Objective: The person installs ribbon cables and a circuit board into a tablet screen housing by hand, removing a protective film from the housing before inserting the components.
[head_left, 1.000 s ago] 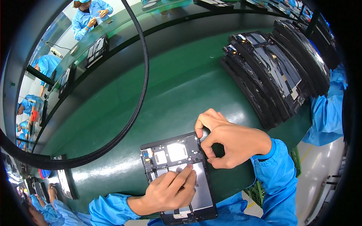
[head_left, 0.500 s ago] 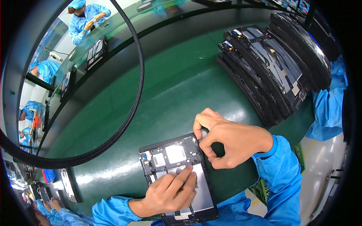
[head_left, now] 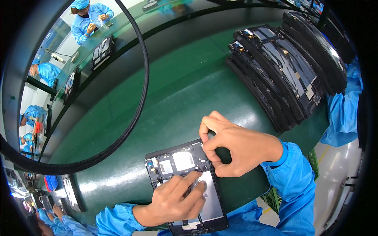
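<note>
An opened tablet [head_left: 214, 196] with its inner boards and grey battery exposed lies at the table's near edge. Across its middle rests my left hand [head_left: 175, 200], index finger stretched onto the strip above the battery and the other fingers loosely bent and apart. My right hand [head_left: 240, 149] is at the tablet's upper right corner, thumb and fingers closed in a ring-shaped pinch against the edge. Whatever sits between those fingertips is too small or hidden to make out.
Stacks of opened tablets [head_left: 283, 74] lean at the far right of the green table [head_left: 173, 102]. A thick black cable [head_left: 143, 90] loops across the left. Another device [head_left: 73, 192] lies at left. Co-workers in blue sit beyond the glass; a blue sleeve [head_left: 340, 118] is at right.
My right hand has shifted slightly left, its fingertips closer over the tablet's corner. The left index finger has drawn back slightly. The tablet has stayed in place.
</note>
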`<control>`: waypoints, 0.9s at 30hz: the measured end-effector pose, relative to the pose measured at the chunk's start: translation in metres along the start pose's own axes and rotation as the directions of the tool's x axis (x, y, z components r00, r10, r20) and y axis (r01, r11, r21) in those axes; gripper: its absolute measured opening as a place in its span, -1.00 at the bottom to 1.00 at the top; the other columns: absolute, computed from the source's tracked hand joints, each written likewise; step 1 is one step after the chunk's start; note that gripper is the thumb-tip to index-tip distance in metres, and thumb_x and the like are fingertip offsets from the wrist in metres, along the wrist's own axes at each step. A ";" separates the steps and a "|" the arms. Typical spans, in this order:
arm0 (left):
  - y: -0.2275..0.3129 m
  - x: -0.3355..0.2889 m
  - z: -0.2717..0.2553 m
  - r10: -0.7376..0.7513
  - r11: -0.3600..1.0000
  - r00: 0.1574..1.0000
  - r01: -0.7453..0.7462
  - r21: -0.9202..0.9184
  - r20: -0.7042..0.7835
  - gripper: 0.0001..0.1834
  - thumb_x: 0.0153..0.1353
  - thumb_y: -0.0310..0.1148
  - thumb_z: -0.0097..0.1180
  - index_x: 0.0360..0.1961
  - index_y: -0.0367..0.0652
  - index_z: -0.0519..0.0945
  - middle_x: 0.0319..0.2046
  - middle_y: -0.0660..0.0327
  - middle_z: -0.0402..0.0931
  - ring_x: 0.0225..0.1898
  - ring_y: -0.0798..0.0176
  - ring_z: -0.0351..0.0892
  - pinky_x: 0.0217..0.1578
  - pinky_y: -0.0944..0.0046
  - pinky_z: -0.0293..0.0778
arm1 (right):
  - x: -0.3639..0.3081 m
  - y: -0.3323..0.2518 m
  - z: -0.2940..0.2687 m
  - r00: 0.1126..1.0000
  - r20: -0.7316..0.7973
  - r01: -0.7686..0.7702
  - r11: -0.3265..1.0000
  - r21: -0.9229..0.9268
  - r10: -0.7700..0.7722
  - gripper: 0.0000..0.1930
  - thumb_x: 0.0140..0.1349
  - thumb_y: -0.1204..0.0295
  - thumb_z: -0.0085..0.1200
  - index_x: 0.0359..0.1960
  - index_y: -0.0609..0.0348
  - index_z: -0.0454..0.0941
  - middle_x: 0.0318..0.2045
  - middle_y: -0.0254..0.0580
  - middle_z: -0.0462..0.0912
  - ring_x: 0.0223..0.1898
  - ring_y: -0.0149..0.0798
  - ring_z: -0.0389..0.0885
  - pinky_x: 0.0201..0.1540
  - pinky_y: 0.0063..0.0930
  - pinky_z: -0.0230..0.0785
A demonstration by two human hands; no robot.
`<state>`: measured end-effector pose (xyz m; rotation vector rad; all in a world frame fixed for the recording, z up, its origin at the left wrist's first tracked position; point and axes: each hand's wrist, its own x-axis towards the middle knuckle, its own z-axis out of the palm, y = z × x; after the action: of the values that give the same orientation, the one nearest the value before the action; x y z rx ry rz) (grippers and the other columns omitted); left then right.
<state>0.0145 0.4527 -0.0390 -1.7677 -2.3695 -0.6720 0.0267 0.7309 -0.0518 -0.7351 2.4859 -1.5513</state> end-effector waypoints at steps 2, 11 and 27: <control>0.000 0.002 0.000 -0.001 1.000 1.000 0.001 0.023 -0.003 -0.70 -0.02 -0.39 0.40 -0.20 -0.19 0.80 -0.04 0.09 0.75 -0.42 0.29 0.58 -0.46 0.36 0.57 | 0.006 0.002 0.008 0.995 -0.090 0.030 1.000 0.003 -0.030 -0.85 0.09 0.49 0.44 -0.46 0.13 0.65 -0.07 -0.11 0.45 0.05 -0.03 0.39 0.15 -0.18 0.32; -0.017 -0.005 0.017 0.133 0.990 0.978 -0.124 0.069 -0.162 -0.73 -0.08 -0.33 0.39 -0.32 -0.22 0.77 -0.10 0.11 0.83 -0.38 0.23 0.66 -0.45 0.33 0.58 | 0.024 0.017 0.040 0.958 -0.264 0.094 0.993 -0.065 -0.108 -0.86 0.33 0.43 0.45 -0.25 0.15 0.71 0.02 -0.10 0.51 0.10 0.00 0.43 0.18 -0.15 0.39; -0.014 0.002 0.017 0.086 0.993 0.986 -0.074 0.089 -0.145 -0.70 -0.18 -0.32 0.37 -0.35 -0.17 0.78 -0.18 0.17 0.84 -0.39 0.24 0.63 -0.45 0.33 0.59 | 0.024 0.014 0.050 0.942 -0.304 0.101 0.983 -0.151 -0.143 -0.84 0.28 0.43 0.48 -0.28 0.15 0.70 0.03 -0.14 0.55 0.09 0.03 0.46 0.15 -0.13 0.43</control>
<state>0.0034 0.4584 -0.0575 -1.7052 -2.1845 -0.6594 0.0183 0.6837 -0.0839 -0.7233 2.8473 -1.6727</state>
